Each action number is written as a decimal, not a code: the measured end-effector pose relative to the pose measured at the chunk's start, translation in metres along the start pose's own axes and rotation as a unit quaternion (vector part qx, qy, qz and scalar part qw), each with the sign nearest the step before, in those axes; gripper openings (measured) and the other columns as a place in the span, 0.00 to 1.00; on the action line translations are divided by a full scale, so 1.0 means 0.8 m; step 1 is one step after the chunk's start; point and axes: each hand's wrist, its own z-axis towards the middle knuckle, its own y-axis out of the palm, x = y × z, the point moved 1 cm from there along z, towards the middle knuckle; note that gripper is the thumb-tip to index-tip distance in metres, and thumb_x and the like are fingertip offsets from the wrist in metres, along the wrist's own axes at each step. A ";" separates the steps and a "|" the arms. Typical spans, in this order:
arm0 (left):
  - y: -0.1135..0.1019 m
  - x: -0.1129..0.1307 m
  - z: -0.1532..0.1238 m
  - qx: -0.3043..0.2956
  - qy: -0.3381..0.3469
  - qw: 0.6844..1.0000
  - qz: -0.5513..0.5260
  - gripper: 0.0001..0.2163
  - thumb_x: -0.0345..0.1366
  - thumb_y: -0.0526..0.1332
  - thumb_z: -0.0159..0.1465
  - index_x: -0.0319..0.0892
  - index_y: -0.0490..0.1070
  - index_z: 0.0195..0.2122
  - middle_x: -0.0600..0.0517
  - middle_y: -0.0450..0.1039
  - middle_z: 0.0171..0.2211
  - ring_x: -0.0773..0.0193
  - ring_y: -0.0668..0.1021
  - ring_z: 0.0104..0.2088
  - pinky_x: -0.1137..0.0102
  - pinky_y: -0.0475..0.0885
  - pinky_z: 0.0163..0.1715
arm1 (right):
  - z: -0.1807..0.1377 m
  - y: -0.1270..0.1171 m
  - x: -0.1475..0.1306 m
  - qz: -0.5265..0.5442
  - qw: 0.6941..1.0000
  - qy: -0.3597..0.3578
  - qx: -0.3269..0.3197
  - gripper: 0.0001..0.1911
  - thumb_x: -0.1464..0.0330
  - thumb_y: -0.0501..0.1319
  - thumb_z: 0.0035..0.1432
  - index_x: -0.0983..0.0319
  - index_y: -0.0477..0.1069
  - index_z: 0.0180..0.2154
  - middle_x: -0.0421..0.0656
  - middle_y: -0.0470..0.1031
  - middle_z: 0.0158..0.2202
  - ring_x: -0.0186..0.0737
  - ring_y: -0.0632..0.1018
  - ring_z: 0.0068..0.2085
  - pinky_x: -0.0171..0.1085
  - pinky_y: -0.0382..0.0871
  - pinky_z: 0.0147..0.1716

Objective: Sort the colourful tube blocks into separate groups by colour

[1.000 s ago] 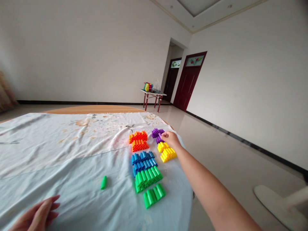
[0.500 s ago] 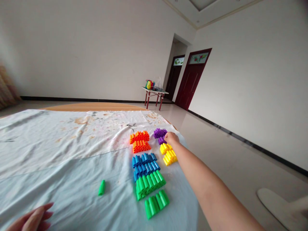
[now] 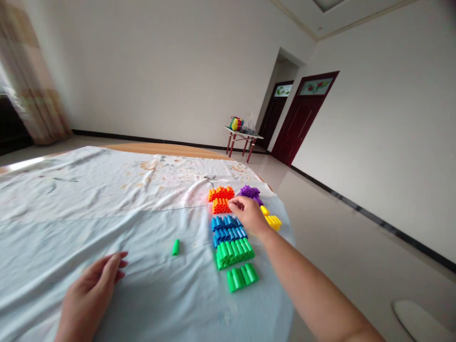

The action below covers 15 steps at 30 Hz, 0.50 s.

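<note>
My right hand (image 3: 247, 214) reaches over the table with its fingers pinched together, at the right end of the front row of orange plastic tubes (image 3: 221, 206). Whether anything sits in that pinch cannot be made out. Behind it are stacked purple tubes (image 3: 250, 191); yellow tubes (image 3: 273, 221) lie beside its wrist, partly covered. Nearer me come blue tubes (image 3: 228, 234), then stacked green tubes (image 3: 235, 252) and a short separate green row (image 3: 242, 277). One lone green tube (image 3: 175, 247) lies to the left. My left hand (image 3: 93, 285) hovers empty at lower left, fingers loosely extended.
A pale cloth (image 3: 149, 294) with folds and printed flowers covers the round wooden table (image 3: 171, 149). Across the room a small side table (image 3: 245, 133) bears a colourful bag (image 3: 236, 124). A white rounded object (image 3: 416, 320) is on the floor side at lower right.
My right hand has moved left, from the purple tubes to beside the orange ones. My left hand has come further into view, up and to the right. The camera view has shifted leftward.
</note>
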 end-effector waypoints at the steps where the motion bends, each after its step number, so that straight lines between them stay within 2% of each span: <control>1: -0.001 0.008 -0.004 -0.011 -0.022 0.999 -0.022 0.26 0.59 0.54 0.49 0.41 0.72 0.36 0.49 0.75 0.28 0.61 0.76 0.26 0.70 0.72 0.28 | -0.013 0.013 -0.021 0.032 0.999 -0.021 -0.013 0.08 0.68 0.56 0.56 0.62 0.73 0.35 0.41 0.76 0.31 0.33 0.74 0.31 0.31 0.66 0.32; 4: -0.004 0.017 -0.008 -0.014 -0.042 0.998 -0.054 0.26 0.57 0.55 0.50 0.40 0.72 0.38 0.49 0.74 0.29 0.63 0.75 0.27 0.70 0.71 0.29 | -0.048 0.060 -0.075 0.071 0.992 -0.062 -0.078 0.07 0.69 0.57 0.56 0.61 0.73 0.35 0.40 0.76 0.31 0.32 0.74 0.31 0.30 0.66 0.33; 7: -0.004 0.015 -0.008 -0.016 -0.033 0.998 -0.055 0.24 0.56 0.55 0.52 0.39 0.72 0.38 0.49 0.74 0.29 0.63 0.74 0.27 0.70 0.70 0.30 | -0.067 0.108 -0.104 0.042 0.990 -0.068 -0.119 0.07 0.70 0.58 0.55 0.61 0.73 0.36 0.41 0.75 0.33 0.33 0.74 0.34 0.31 0.66 0.37; 11: -0.003 0.015 -0.009 -0.017 -0.032 0.997 -0.065 0.24 0.56 0.54 0.52 0.40 0.71 0.38 0.50 0.73 0.28 0.63 0.74 0.27 0.70 0.70 0.29 | -0.072 0.157 -0.109 -0.053 0.989 -0.030 -0.135 0.11 0.68 0.59 0.53 0.60 0.71 0.40 0.43 0.74 0.38 0.38 0.73 0.42 0.34 0.66 0.42; 15: -0.002 0.016 -0.010 -0.024 -0.037 0.997 -0.070 0.23 0.55 0.55 0.53 0.40 0.72 0.38 0.50 0.73 0.29 0.64 0.73 0.27 0.70 0.69 0.29 | -0.070 0.178 -0.100 -0.136 0.980 0.016 -0.141 0.13 0.63 0.60 0.53 0.58 0.70 0.41 0.45 0.72 0.40 0.41 0.73 0.43 0.36 0.66 0.41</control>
